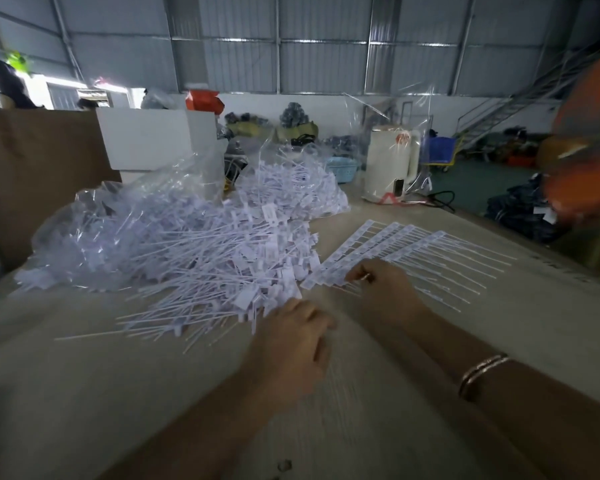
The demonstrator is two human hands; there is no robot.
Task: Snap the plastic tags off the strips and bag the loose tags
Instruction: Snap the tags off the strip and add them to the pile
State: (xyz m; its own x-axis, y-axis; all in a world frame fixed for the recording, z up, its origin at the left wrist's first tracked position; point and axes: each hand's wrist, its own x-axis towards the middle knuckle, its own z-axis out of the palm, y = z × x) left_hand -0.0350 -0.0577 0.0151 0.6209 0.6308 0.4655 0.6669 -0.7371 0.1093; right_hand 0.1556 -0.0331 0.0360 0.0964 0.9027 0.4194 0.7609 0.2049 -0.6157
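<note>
A big heap of loose white plastic tags [222,258] with long thin tails covers the middle of the table. A clear plastic bag [94,233] holding more tags lies at the heap's left side. Several uncut strips [388,251] of joined tags lie fanned out to the right of the heap. My right hand [378,285] rests on the near end of the strips, fingers curled and pinching a tag there. My left hand [291,344] lies at the heap's near edge with curled fingers; what it holds is blurred and hidden.
A white kettle [392,161] stands at the back right beside a clear bag [388,109]. Brown cardboard [39,181] and a white box [149,140] stand at the back left. A person in orange [586,150] is at the right edge.
</note>
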